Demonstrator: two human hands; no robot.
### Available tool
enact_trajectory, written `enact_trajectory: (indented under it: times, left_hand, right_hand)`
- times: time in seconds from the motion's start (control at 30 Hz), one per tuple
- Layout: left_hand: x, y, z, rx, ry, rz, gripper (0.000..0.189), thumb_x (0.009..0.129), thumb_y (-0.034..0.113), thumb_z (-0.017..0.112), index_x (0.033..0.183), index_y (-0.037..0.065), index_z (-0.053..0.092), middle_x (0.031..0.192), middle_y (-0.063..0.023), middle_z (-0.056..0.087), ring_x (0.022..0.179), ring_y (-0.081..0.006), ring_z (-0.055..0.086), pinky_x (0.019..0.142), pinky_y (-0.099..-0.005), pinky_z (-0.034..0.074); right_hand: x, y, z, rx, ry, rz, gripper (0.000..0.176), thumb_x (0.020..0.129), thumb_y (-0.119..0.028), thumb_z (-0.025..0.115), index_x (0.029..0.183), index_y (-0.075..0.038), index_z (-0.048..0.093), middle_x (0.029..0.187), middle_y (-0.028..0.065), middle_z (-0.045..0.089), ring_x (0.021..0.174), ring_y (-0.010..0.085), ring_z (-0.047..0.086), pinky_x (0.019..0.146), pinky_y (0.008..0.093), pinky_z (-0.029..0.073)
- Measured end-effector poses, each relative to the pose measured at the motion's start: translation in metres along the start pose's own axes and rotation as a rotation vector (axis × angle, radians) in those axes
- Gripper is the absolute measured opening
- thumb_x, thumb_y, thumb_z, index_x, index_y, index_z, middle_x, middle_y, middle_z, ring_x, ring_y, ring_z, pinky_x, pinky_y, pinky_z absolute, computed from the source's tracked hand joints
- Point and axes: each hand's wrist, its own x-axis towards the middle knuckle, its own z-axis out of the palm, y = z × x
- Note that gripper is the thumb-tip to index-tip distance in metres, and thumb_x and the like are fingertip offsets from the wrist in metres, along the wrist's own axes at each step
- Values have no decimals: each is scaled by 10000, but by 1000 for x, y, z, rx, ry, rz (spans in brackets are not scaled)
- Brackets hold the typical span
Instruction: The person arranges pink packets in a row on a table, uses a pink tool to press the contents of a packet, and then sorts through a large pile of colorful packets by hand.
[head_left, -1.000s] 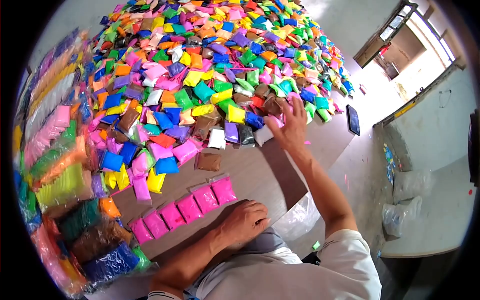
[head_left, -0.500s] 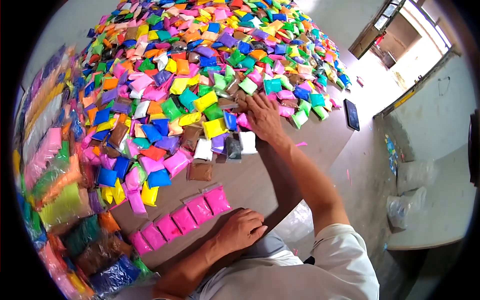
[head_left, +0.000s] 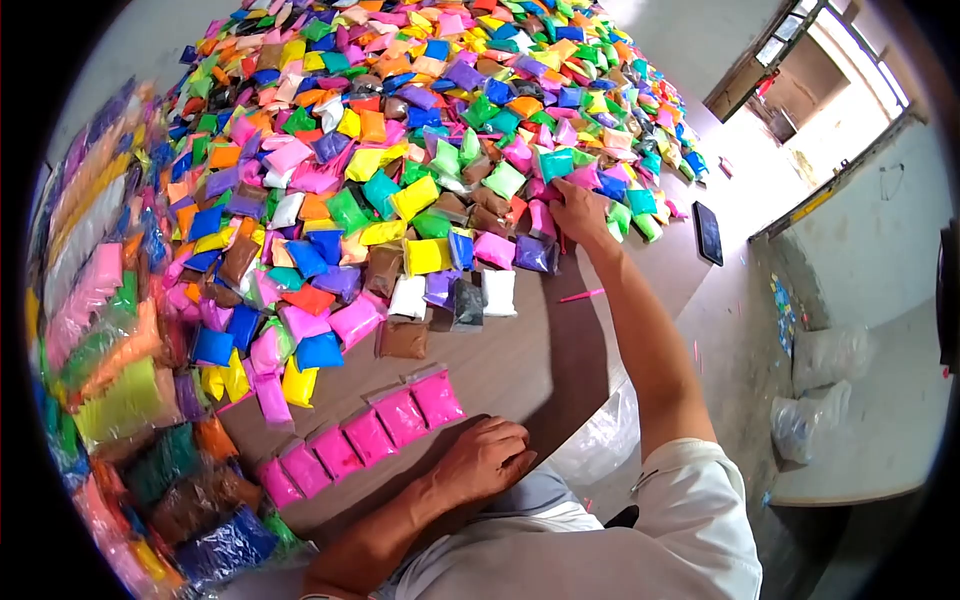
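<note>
My right hand [head_left: 580, 212] reaches into the right front of a large pile of small coloured packets [head_left: 420, 110]. Its fingers are bent and pressed together among the packets, and their tips are partly hidden. A pink packet [head_left: 542, 220] lies just left of it, and a teal packet [head_left: 556, 164] sits just beyond. My left hand [head_left: 488, 458] rests at the table's near edge, fingers curled in, with nothing visible in them. Beside it, a slanting row of several bright pink packets [head_left: 367, 437] lies flat on the brown table [head_left: 500, 365].
Larger clear bags of grouped packets [head_left: 120, 400] are stacked along the left. A black phone [head_left: 707, 233] lies on the table at the right. A thin pink strip [head_left: 582, 295] is near my right forearm. Clear plastic bags [head_left: 810, 420] and an open doorway [head_left: 820, 90] appear further right.
My right hand has moved right across the pile, and its fingers have bent from a flatter spread. Pink and purple packets where it was now show. My left hand has stayed in place.
</note>
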Motion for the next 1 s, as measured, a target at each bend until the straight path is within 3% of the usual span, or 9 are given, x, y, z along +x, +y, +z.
enact_trajectory:
  times: [0.17, 0.2, 0.3, 0.33, 0.43, 0.53, 0.67, 0.87, 1.0]
  left_hand:
    - [-1, 1, -1, 1, -4, 2, 176, 875, 176, 675, 816, 12, 651, 947, -108, 662, 874, -303, 624, 790, -400, 500]
    - [-1, 2, -2, 0, 6, 2, 175, 882, 174, 668, 818, 12, 649, 945, -108, 662, 877, -304, 625, 791, -400, 500]
    - [-1, -1, 0, -46, 15, -22, 172, 908, 166, 635, 841, 8, 645, 939, -117, 660, 891, -313, 626, 799, -402, 499]
    - [-2, -2, 0, -70, 11, -34, 172, 918, 163, 621, 852, 6, 643, 936, -122, 659, 896, -317, 626, 803, -404, 499]
    - [-2, -4, -2, -108, 13, -73, 170, 939, 149, 585, 903, -6, 644, 926, -142, 655, 905, -331, 626, 813, -410, 498]
    - [-2, -6, -7, -202, 5, -138, 278, 1000, 220, 520, 958, -28, 638, 914, -154, 654, 891, -313, 637, 822, -392, 498]
    - [-2, -10, -9, -335, 46, -216, 363, 1034, 281, 464, 916, -25, 620, 915, -130, 657, 864, -253, 635, 814, -358, 495]
    - [-2, -6, -12, -493, 85, -323, 429, 1051, 378, 406, 943, 13, 603, 918, -59, 608, 877, -157, 546, 805, -307, 452]
    - [-1, 2, -20, -661, 62, -415, 481, 1031, 451, 442, 959, 1, 596, 853, -15, 547, 828, -112, 490, 746, -308, 420]
  right_hand:
    - [14, 13, 3, 71, 61, -51, 317, 848, -171, 603, 1151, -110, 672, 1016, 218, 686, 950, 424, 641, 841, 510, 501]
    - [10, 6, -4, 70, 84, -1, 260, 876, -165, 580, 1096, -60, 669, 905, 203, 701, 871, 370, 673, 767, 467, 516]
    - [1, 26, 2, 646, 126, 82, 220, 911, -155, 540, 1005, 3, 661, 816, 122, 696, 762, 267, 664, 684, 384, 506]
    - [-12, 15, -13, 889, 48, 190, 231, 935, -161, 507, 1034, -4, 644, 833, 44, 667, 736, 169, 620, 653, 310, 479]
    - [-66, -15, -43, 1479, -196, 377, 249, 940, -189, 514, 1124, -52, 613, 920, 28, 666, 766, 159, 617, 671, 306, 477]
    - [-132, -51, -64, 1729, -395, 397, 243, 964, -243, 566, 1135, -76, 604, 953, 28, 667, 808, 146, 632, 676, 308, 491]
    - [-204, -79, -58, 1711, -387, 411, 169, 957, -233, 648, 1005, -72, 664, 871, 9, 669, 750, 108, 621, 631, 256, 482]
    - [-252, -101, -57, 1568, -460, 419, 207, 979, -222, 617, 1056, -37, 671, 853, -24, 644, 725, 57, 567, 631, 217, 448]
    - [-257, -118, -79, 1439, -694, 325, 253, 990, -240, 616, 1058, 1, 657, 860, -30, 627, 757, 48, 524, 667, 210, 428]
